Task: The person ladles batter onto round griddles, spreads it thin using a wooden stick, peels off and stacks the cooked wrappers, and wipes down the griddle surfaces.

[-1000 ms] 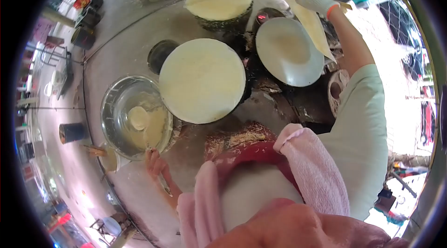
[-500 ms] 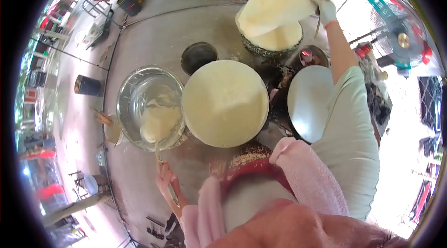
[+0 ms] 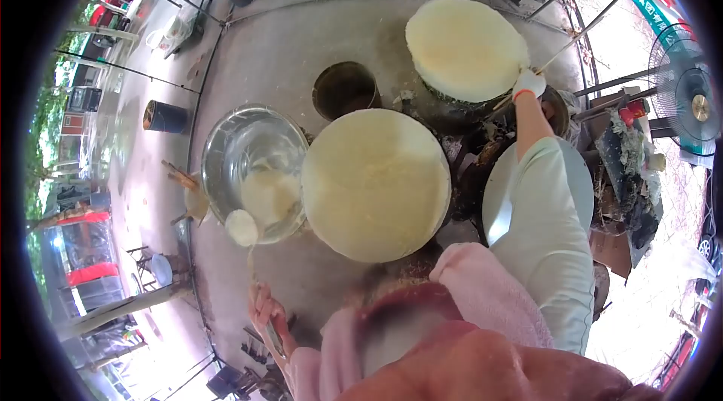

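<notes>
My left hand (image 3: 269, 311) is closed around the handle of a ladle (image 3: 242, 228), whose pale, batter-coated bowl hangs at the near rim of a wide metal basin (image 3: 213, 198). Pale batter (image 3: 269, 196) pools inside that basin. In a white glove, my right hand (image 3: 529, 83) pinches the right edge of a large, thin round pancake (image 3: 467, 47), which lies flat over a dark round vessel (image 3: 433, 103). A thin stick shows beside the glove; I cannot tell whether the hand holds it. Between my arms, a round griddle (image 3: 376, 186) carries a pale yellow layer.
Right of centre, another round pale surface (image 3: 576, 175) sits partly under my right sleeve. Behind the griddle stands a dark pot (image 3: 345, 88). A fan (image 3: 697, 103) and clutter are at the far right, and a dark bucket (image 3: 164, 116) is on the left floor.
My right hand has come down and nearer, and the lifted, folded pancake now lies spread flat. The ladle has moved out of the batter to the basin's near rim.
</notes>
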`<action>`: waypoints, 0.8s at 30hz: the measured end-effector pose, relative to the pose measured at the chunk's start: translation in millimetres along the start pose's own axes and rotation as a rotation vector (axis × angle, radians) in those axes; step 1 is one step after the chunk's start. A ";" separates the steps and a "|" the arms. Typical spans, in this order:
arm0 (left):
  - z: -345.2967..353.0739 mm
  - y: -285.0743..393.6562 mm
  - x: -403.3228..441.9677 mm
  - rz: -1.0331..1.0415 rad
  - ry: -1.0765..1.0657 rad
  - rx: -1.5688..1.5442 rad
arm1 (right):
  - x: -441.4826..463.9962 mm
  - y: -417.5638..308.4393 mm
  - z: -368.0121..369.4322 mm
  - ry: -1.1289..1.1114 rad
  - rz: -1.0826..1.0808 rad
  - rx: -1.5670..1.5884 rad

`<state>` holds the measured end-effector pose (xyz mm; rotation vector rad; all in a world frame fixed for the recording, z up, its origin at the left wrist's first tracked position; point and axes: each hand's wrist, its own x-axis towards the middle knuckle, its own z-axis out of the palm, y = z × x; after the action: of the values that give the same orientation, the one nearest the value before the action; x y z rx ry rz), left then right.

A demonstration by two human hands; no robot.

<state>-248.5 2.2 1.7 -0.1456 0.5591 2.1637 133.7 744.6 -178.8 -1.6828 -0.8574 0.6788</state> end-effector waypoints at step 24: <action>-261.4 173.0 313.7 0.199 -1.025 2.663 | -747.0 -89.7 -122.4 -0.980 1.176 -0.156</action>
<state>-601.1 26.5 -266.1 2.0793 1.9769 -0.0996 -219.3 81.7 -48.2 -1.8895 -0.4361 2.4078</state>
